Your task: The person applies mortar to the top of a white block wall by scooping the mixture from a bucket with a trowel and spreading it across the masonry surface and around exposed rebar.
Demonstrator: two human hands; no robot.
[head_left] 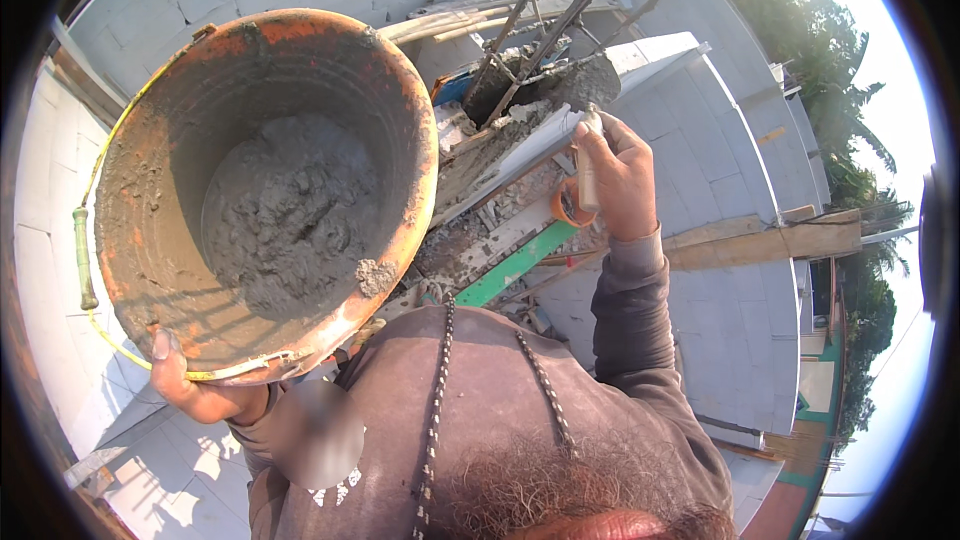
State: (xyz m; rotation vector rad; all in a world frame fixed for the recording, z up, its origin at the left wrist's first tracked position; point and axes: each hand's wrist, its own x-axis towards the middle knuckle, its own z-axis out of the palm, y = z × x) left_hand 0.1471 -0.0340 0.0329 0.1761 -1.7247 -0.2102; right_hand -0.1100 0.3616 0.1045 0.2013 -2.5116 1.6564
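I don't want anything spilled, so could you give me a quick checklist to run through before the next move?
1. Left grip on the orange bucket: ok, thumb over the near rim.
2. Mortar inside: ok, a grey heap well below the rim.
3. Right grip on the trowel: ok, closed around its pale handle.
4. Rim clean: not ok, a mortar lump sticks to it.
5. Support under the bucket: cannot tell, its underside is hidden.
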